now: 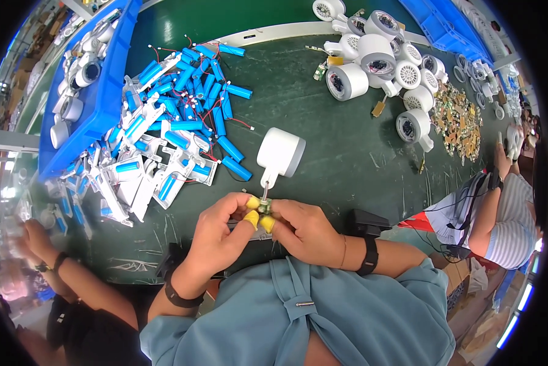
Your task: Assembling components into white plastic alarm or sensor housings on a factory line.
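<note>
Close in front of me, my left hand (pixel 218 229) and my right hand (pixel 309 230) meet, with yellow covers on some fingertips. Between them they pinch a small green circuit board (pixel 264 208), mostly hidden by the fingers. Just beyond the board lies a white round housing (pixel 278 151) with a grey rim, its short neck pointing toward my hands. Thin leads (pixel 266 190) run from that neck to the board. Both hands are closed, and neither touches the body of the housing.
Blue battery cells (pixel 195 79) with wires and white plastic shells (pixel 128 186) are heaped at left beside a blue crate (pixel 94 116). More white housings (pixel 377 55) and a pile of small boards (pixel 457 119) lie at far right. Co-workers' arms (pixel 88 283) show at both sides.
</note>
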Motion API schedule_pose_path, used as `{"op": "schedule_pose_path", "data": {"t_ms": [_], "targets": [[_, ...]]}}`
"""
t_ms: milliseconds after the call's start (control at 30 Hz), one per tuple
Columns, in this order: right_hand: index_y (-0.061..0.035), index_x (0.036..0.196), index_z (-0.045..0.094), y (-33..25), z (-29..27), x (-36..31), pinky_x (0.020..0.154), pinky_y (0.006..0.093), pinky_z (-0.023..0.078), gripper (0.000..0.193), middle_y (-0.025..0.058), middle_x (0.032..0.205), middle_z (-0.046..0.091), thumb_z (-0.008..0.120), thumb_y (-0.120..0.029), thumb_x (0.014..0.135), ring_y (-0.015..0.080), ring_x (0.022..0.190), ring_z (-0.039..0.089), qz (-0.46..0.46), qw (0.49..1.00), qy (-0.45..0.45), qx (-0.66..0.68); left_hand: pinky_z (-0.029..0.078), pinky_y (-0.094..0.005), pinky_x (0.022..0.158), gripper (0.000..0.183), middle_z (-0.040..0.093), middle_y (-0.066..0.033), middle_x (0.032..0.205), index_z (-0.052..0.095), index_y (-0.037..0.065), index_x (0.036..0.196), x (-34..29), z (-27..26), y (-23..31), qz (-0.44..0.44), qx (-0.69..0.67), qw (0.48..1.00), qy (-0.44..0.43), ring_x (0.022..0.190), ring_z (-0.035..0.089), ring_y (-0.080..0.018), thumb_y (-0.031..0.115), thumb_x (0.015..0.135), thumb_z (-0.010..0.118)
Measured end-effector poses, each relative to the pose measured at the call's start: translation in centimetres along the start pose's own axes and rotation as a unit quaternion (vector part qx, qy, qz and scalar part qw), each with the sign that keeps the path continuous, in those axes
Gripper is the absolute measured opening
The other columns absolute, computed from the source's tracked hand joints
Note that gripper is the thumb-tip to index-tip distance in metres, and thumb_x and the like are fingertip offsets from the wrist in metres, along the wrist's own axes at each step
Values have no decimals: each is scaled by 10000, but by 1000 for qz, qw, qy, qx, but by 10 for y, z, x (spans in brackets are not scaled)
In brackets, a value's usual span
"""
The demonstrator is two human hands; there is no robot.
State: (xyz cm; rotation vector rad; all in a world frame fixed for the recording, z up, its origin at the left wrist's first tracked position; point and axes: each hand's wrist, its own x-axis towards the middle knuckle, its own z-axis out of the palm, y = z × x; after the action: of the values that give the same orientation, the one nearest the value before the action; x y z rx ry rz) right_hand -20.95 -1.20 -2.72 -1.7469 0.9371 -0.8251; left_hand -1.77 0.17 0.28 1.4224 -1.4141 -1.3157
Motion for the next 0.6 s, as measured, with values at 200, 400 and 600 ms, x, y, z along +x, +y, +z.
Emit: {"op": "schedule_pose_path", "data": {"t_ms": [200, 400, 600], "targets": [[-3, 1170, 528, -5, -25, -7, 633, 246, 494, 421, 136, 1037, 594, 722, -7, 796, 164, 797, 606, 51, 993, 89, -52, 459, -242, 690, 256, 583, -33, 810, 651, -14, 1026, -1, -3, 3, 23, 117, 993, 16, 717, 546, -113, -21, 773, 687], [-17, 1385, 386, -3, -42, 29, 867, 408, 455, 834, 204, 1280, 460, 815, -72, 672, 396, 1087, 507, -28, 962, 172, -212, 457, -242, 669, 263, 574, -43, 773, 680, -7, 1025, 1, 6, 1, 74, 176, 981, 45, 701, 546, -130, -27, 764, 700], [-15, 1339, 424, 16, -39, 44, 899, 428, 444, 769, 193, 1249, 509, 807, -126, 681, 397, 1045, 543, -60, 968, 100, -223, 474, -224, 709, 312, 655, -41, 854, 672, -17, 1136, 0, 2, -3, 28, 169, 985, 22, 736, 589, -103, -5, 824, 675]]}}
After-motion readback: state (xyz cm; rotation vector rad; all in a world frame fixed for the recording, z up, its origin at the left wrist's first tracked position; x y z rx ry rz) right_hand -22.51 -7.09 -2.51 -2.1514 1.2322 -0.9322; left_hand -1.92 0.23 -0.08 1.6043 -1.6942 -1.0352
